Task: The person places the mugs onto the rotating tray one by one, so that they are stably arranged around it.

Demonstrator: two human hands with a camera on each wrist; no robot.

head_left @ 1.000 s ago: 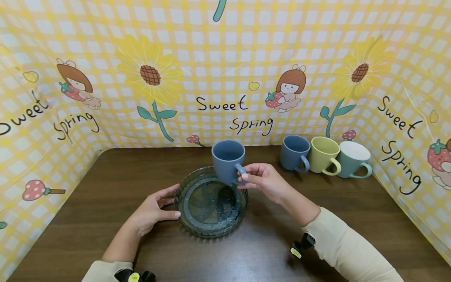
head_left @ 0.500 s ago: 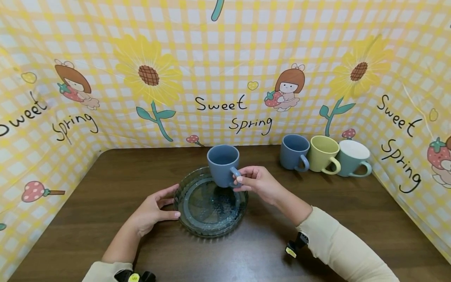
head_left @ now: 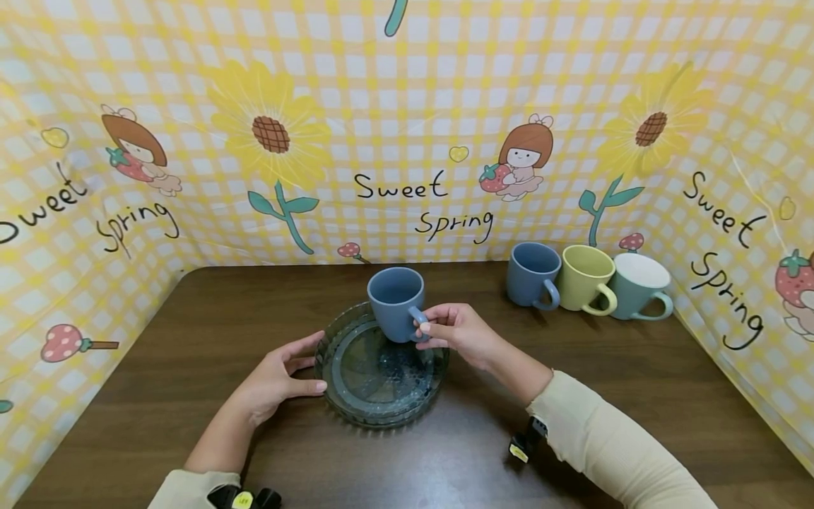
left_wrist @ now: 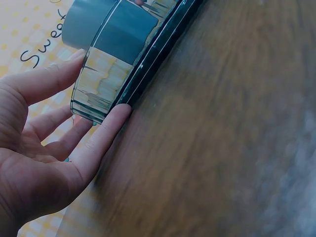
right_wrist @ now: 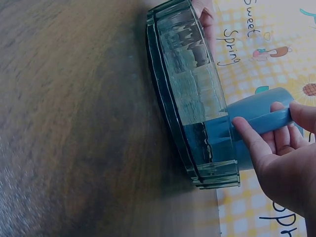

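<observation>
**Mug held over the glass dish**

While you are looking down at the dark brown wooden table (head_left: 191, 332), your right hand (head_left: 459, 334) is holding the matte blue ceramic mug (head_left: 396, 302) by its handle: the fingers (right_wrist: 252, 143) are curling around the handle and pinching it. The mug is standing upright, opening upward, over the far part of the round, ribbed clear glass dish (head_left: 346, 410). The right wrist view is showing its lower body behind the dish wall; whether the base is touching the dish floor cannot be told.

Your left hand (head_left: 280, 378) is resting at the left wall of the dish. Its fingers (left_wrist: 98, 138) are lying straight and slightly spread, with the thumb touching the rim edge and the index finger lying against the outer wall, as the left wrist view is showing.

Three more mugs are standing in a row at the far right of the table, well apart from the dish: a second blue mug (head_left: 531, 274), a pale yellow mug (head_left: 584, 278) and a pale teal mug with a white interior (head_left: 636, 286). A yellow checked printed backdrop (head_left: 407, 127) is enclosing the table on three sides.
</observation>
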